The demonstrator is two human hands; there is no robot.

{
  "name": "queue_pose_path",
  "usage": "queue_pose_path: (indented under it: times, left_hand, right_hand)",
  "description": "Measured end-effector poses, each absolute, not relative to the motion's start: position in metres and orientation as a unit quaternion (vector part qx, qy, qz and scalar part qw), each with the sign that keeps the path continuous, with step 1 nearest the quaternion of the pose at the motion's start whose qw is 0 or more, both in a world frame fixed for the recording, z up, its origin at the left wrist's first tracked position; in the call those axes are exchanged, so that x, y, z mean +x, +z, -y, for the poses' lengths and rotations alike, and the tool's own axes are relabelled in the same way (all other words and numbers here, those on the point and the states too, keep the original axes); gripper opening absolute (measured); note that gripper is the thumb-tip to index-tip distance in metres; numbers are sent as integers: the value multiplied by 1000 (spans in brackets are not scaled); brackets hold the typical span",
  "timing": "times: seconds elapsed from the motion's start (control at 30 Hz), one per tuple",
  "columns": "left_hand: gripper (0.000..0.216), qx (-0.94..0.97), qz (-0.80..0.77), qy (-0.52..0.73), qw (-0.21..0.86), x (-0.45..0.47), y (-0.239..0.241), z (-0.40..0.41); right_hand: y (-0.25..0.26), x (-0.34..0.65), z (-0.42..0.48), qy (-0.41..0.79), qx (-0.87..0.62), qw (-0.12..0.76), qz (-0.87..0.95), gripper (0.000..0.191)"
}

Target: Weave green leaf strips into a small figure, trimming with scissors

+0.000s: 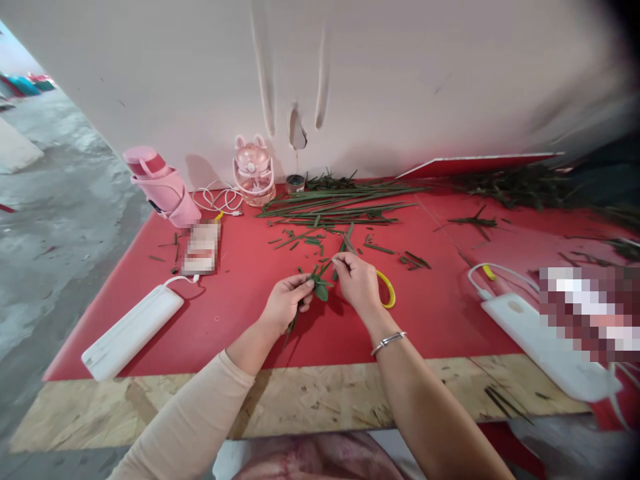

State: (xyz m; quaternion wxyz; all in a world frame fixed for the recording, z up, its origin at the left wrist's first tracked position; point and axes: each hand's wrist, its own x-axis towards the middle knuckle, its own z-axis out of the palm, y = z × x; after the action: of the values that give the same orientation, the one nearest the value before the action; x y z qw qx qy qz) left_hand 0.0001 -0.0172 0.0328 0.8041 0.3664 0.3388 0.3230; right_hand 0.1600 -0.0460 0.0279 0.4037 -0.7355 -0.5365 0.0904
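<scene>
My left hand (289, 300) is closed round a small green woven leaf piece (321, 291), its narrow ends sticking out below and above the fingers. With thumb and forefinger my right hand (357, 280) pinches a thin leaf strip (326, 268) that rises from this piece. Yellow-handled scissors (388, 291) show beside and beyond my right hand; the hand hides their middle, and they seem to lie on the table. Short leaf cuttings (314, 241) are scattered just past both hands.
Long green leaf strips (345, 203) lie across the back of the red table (240, 280). A pink bottle (163, 187), a clear pink jug (254, 170) and a small tin (295, 184) stand near the wall. White power banks (133, 333) with cables lie at both sides.
</scene>
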Motion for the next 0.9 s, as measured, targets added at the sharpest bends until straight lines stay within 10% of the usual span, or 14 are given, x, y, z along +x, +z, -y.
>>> queue_pose_path:
  times: [0.33,0.9]
  left_hand:
    - [32,259,-372,398,798,-2,22,9]
    - [32,385,-414,407,717,3,26,19]
  right_hand:
    - [41,140,57,26,-557,426,712,27]
    - [25,127,49,283,-603,527,528,17]
